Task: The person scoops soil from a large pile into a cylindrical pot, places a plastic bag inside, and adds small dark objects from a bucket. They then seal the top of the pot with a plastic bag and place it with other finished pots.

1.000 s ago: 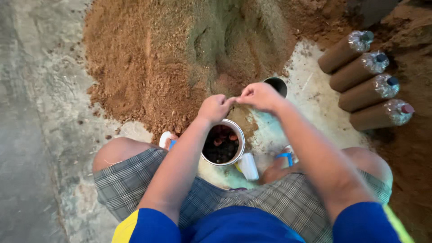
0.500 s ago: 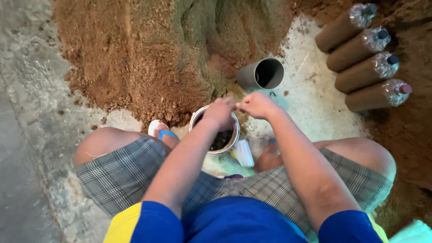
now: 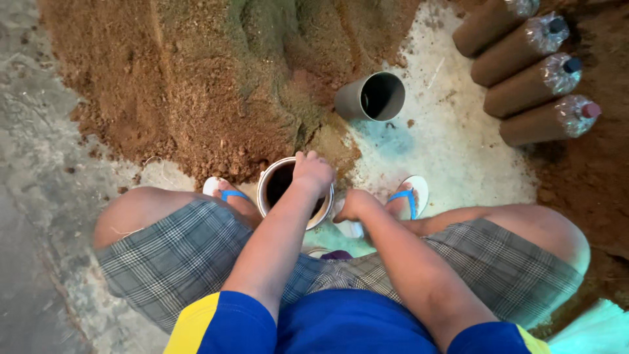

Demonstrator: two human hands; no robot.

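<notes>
A: Left hand (image 3: 313, 172)?
B: Gripping the rim of the round white dirt-filled cup (image 3: 275, 187), sitting between the feet by the brown soil heap (image 3: 196, 85).
A: Right hand (image 3: 354, 204)?
B: Closing beside the cup (contents: can't tell). Grey pipe section (image 3: 370, 97) is lying beyond.

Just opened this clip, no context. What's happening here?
A person squats on the floor beside a big pile of brown soil, seen from a head camera. The left hand rests on the rim of a round white-rimmed container between the feet, over its dark inside. The right hand is fisted beside that container, by a small white object. A grey pipe section lies on its side beyond. Four soil-coated plastic bottles lie in a row at upper right.
</notes>
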